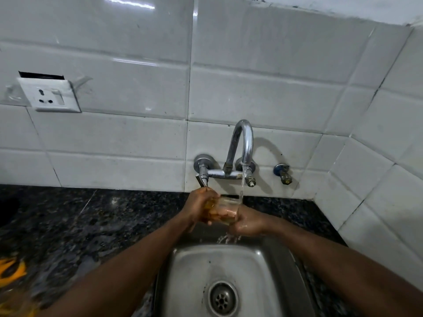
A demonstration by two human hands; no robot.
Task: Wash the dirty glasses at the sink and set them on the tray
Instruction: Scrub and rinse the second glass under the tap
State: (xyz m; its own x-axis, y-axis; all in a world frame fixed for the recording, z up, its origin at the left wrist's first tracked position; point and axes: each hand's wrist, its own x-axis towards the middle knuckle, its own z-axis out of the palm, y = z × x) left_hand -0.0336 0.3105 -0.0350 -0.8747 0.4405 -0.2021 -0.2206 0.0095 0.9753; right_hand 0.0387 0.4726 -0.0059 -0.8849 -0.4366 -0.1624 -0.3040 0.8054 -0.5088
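Observation:
A clear glass lies on its side between both hands, above the back of the steel sink. My left hand has its fingers at or inside the glass's mouth end. My right hand grips its base end. Water runs from the chrome tap onto the glass and my right hand, then spills down into the sink. The tray is not in view.
Dark speckled granite counter flanks the sink on both sides. White tiled wall behind, with a socket plate at left and a small blue-capped valve right of the tap. A blurred orange-and-clear object sits at the lower left edge.

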